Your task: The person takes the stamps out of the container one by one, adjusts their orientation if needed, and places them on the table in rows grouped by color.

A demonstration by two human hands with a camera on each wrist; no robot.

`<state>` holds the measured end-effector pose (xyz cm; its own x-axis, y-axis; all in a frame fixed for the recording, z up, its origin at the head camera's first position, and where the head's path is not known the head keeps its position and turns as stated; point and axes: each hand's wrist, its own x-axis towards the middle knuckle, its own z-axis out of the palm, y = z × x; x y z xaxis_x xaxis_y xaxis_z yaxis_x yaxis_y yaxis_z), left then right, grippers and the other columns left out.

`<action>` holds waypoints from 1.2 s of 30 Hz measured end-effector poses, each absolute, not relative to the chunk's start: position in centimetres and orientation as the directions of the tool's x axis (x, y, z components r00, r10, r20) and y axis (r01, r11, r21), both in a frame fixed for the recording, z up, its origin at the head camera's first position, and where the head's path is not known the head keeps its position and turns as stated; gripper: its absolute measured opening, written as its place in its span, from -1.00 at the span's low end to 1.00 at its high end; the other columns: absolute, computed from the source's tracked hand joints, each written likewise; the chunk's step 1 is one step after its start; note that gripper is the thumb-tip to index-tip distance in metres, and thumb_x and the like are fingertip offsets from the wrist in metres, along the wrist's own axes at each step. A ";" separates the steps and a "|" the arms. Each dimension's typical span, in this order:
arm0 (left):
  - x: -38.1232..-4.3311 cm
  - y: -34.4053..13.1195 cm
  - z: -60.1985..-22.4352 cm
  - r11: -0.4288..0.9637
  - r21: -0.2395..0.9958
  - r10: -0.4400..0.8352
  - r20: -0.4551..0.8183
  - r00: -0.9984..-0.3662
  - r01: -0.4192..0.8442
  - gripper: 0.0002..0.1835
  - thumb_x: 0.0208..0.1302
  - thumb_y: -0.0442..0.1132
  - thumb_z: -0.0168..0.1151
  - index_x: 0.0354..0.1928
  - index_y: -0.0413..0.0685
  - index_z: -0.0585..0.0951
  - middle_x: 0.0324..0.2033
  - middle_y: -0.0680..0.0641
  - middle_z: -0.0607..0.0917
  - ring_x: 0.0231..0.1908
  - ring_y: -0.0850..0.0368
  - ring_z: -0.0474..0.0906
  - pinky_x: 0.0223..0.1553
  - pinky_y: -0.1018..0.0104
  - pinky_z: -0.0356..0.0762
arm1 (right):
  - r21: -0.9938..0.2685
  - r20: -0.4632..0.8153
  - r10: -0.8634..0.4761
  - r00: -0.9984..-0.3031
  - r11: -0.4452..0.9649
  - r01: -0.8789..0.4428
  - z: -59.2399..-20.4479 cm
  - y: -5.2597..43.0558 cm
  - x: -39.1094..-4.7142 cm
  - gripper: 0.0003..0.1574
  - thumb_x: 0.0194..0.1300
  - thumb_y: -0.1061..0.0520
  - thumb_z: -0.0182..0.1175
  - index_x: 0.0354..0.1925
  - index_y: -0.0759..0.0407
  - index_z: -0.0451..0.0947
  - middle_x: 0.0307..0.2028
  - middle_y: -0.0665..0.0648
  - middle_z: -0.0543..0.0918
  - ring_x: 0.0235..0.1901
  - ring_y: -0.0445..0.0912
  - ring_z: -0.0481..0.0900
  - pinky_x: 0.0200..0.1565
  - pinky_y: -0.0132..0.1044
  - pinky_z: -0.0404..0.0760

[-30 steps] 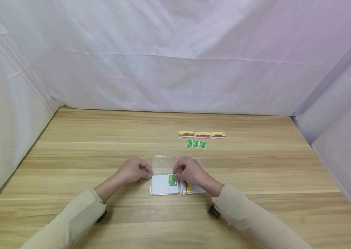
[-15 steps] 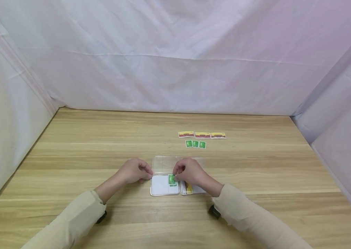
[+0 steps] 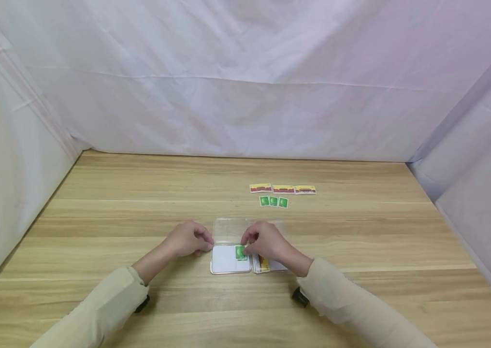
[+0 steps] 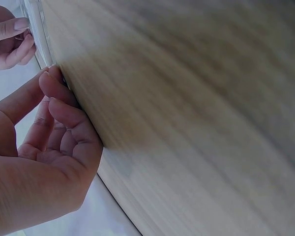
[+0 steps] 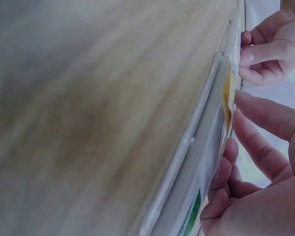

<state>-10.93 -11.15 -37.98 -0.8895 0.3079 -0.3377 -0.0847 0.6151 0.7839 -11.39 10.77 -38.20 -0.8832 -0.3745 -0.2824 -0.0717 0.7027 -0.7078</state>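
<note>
A clear plastic case [image 3: 230, 230] lies unfolded on the table, with white inserts in its near compartments. At the case's left edge, my left hand [image 3: 190, 238] pinches the rim between thumb and forefinger. Over the left compartment, my right hand [image 3: 266, 240] holds a small green stamp [image 3: 240, 253] by its right side. The stamp lies over the white insert [image 3: 223, 260], nearly covering another green one. In the right compartment a yellow-and-red stamp [image 3: 264, 263] shows, partly hidden by my right hand. The right wrist view shows the case's edge [image 5: 184, 147] close by the fingers.
Beyond the case, a row of yellow-and-red stamps [image 3: 283, 189] lies above a row of green stamps [image 3: 273, 201] on the wooden table [image 3: 141, 193]. White cloth [image 3: 245, 116] hangs around the back and sides.
My right hand has shifted very slightly toward me with the green stamp, which now covers more of the green one beneath. My left hand has stayed at the case's edge.
</note>
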 end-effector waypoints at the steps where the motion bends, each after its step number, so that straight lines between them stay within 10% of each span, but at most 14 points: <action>1: -10.9 -11.1 -38.0 0.615 0.784 0.308 -0.337 -0.890 -0.084 -0.96 0.04 -0.39 0.34 -0.45 -0.21 0.65 -0.66 0.03 0.56 -0.64 0.20 0.45 -0.52 0.36 0.36 | -0.708 -0.282 -0.375 -0.883 0.702 -0.073 -38.2 10.8 -11.4 -0.86 -0.05 0.31 0.41 -0.49 0.13 0.63 -0.54 0.02 0.46 -0.45 -0.11 0.36 -0.39 -0.30 0.35; 36: -10.9 -11.0 -37.5 0.626 0.774 0.304 -0.350 -0.886 -0.091 -0.96 0.06 -0.38 0.32 -0.44 -0.22 0.65 -0.64 0.02 0.57 -0.62 0.20 0.45 -0.50 0.36 0.36 | -0.797 -0.261 -0.409 -0.874 0.602 -0.044 -37.8 11.1 -11.4 -0.82 0.00 0.41 0.32 -0.51 0.20 0.54 -0.53 0.02 0.53 -0.46 -0.13 0.43 -0.35 -0.31 0.45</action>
